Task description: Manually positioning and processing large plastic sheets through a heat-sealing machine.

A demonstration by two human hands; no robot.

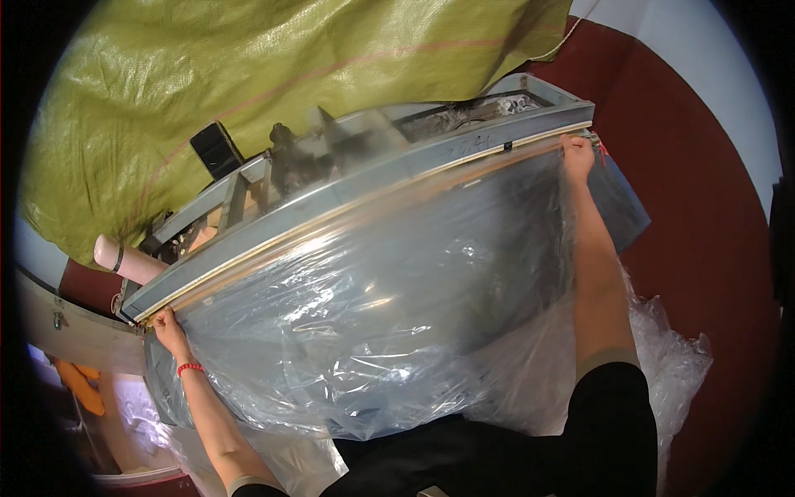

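Note:
A wide sheet of clear plastic film (356,306) spreads in front of me, crinkled and shiny, over a dark grey surface. My left hand (170,333), with a red bead bracelet (190,369) at the wrist, is closed on the film's far left corner. At the far right corner my right hand (577,157) is closed in a pinch on the same film. Between the hands the film's far edge runs taut along a thin wooden strip (373,192). Just beyond it stands a long grey metal frame (356,170). What lies inside each grip is partly hidden by the fingers.
Compartments behind the frame hold odds and ends, including crumpled foil (515,104). A pink bottle (128,259) lies at the left end, and a black phone (217,150) rests farther back. A yellow-green woven tarp (273,66) hangs behind. Loose film (675,352) bunches over the red floor (704,248).

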